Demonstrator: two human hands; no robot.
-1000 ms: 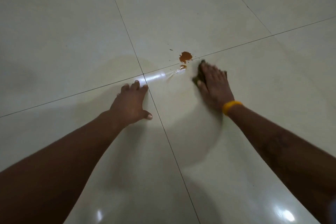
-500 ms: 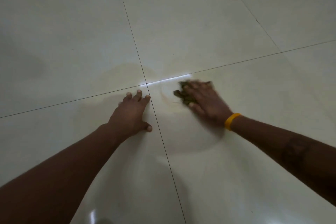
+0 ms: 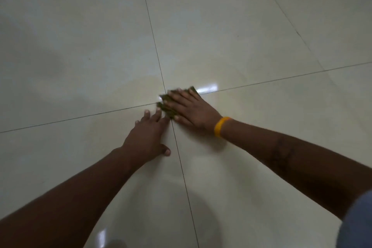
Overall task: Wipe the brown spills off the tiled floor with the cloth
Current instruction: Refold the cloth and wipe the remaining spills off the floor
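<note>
The right hand [image 3: 189, 107] lies flat with fingers spread across the dark green cloth [image 3: 169, 104], pressing it onto the tiled floor [image 3: 241, 36] right at the grout crossing [image 3: 168, 101], likely so the whole palm bears down on the wipe. The left hand [image 3: 148, 137] is planted just beside that crossing, fingers straight and holding nothing, seemingly to prop the person's weight. A yellow wristband [image 3: 220, 126] circles the right wrist. No brown spill shows around the crossing; some may hide under the cloth.

No readable text, label, brand, number or sign appears anywhere here.
</note>
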